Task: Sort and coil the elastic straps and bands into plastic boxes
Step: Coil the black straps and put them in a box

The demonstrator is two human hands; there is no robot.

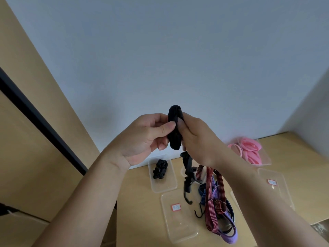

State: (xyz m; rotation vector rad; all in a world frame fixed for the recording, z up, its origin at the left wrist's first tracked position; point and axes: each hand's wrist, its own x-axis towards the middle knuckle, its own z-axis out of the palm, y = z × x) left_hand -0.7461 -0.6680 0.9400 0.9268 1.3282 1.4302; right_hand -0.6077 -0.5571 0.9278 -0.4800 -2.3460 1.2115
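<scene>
Black strap (175, 129), rolled in a coil, is up in the air over the table (138, 211). We pinch it with our left hand (146, 138), thumb on its side. Our right hand (197, 141) curls round the other side. Below lie clear boxes (170, 188), striped straps (211, 202) and pink bands (249, 150).

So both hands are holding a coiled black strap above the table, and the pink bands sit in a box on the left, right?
Not quite: the head view shows the pink bands in a box at the far right of the table, not the left. The left hand and right hand do hold the coiled black strap above it.
</scene>
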